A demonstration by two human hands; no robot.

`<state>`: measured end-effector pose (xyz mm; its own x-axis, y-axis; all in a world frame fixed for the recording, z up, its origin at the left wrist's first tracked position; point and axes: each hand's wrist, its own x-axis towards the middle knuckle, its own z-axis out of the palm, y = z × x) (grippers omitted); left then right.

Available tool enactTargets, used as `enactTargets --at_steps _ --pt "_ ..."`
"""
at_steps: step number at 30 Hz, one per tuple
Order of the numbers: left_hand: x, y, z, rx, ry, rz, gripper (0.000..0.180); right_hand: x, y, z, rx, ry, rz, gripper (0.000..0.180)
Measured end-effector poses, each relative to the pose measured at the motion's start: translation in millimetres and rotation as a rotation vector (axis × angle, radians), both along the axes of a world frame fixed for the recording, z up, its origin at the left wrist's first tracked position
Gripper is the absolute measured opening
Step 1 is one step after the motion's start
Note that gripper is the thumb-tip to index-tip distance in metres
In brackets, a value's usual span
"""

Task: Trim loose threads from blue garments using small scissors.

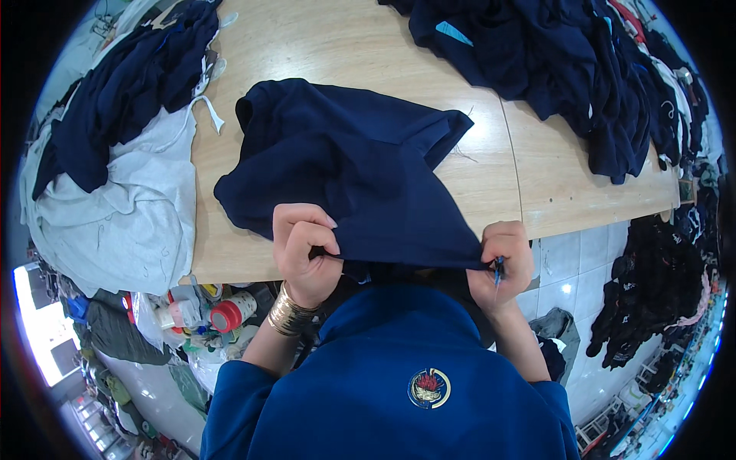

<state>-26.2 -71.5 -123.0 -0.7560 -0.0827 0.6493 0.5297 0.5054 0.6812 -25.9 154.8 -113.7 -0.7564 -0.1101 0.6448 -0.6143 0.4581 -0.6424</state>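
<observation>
- Head view: your left hand (303,249) pinches the navy garment (353,165) hem at the wooden table (537,192) edge.
- Your right hand (502,261) grips the hem and a small blue tool (499,270).

You wear a royal-blue top (391,383) with short sleeves ending above the elbows; a round embroidered badge (429,388) in gold, red and dark tones sits on its chest; stacked gold bangles (290,314) ring your left wrist; your right wrist is bare; both forearms are uncovered.
</observation>
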Motion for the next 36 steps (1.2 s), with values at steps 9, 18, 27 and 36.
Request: enactTargets --at_steps 9,18,27,36 --pt "-21 -147 -16 -0.089 -0.17 0.438 0.023 -9 18 -4 0.225 -0.612 -0.016 0.012" --pt "-18 -60 -25 0.167 -0.308 0.151 0.01 -49 18 -37 0.15 -0.623 -0.209 0.021" --pt "-6 46 -57 0.414 -1.104 -0.625 0.019 -57 -8 -71 0.135 -0.647 -0.18 0.041" --pt "-19 72 -77 1.592 -1.355 -0.742 0.03 -58 -13 -85 0.107 -0.44 -0.122 0.027"
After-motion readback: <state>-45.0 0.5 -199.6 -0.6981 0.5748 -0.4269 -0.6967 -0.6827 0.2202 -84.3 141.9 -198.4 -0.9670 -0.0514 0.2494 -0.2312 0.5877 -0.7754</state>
